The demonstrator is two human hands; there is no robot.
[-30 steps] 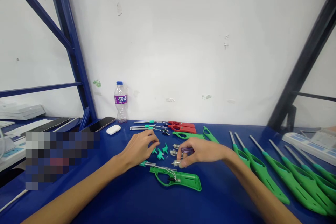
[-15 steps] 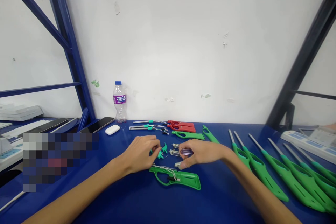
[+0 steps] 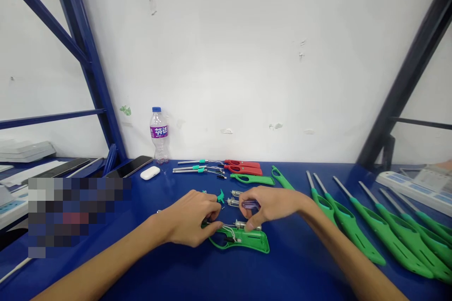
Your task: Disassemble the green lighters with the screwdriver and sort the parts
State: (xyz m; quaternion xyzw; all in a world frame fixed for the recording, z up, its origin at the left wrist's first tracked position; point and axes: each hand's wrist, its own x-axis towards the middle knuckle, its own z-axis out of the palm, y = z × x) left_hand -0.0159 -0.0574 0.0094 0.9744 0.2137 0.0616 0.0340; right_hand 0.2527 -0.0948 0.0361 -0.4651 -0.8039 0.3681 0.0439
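Note:
A green lighter shell half (image 3: 259, 241) lies on the blue table with its hollow side up, white wires and a small black part inside it. My left hand (image 3: 192, 218) closes round its front end, thumb on the near side; the fingertips are partly hidden. My right hand (image 3: 270, 204) pinches a clear fuel tank (image 3: 242, 224) with a metal valve at the shell's far edge. A purple see-through piece (image 3: 250, 204) shows between the right fingers; what it is I cannot tell. Beyond lie more clear tanks (image 3: 233, 202) and a teal trigger piece (image 3: 221, 196).
Red shell halves (image 3: 243, 169), another green half (image 3: 252, 179) and metal lighter tubes (image 3: 190, 169) lie at the back. Several green lighters (image 3: 356, 235) fan out at right, near a white power strip (image 3: 416, 195). At left are a bottle (image 3: 159, 136), white case (image 3: 150, 172) and phone (image 3: 134, 167).
My left hand has moved from the teal pieces down onto the shell's front end. My right hand has brought the clear tank nearer, to the shell's far edge.

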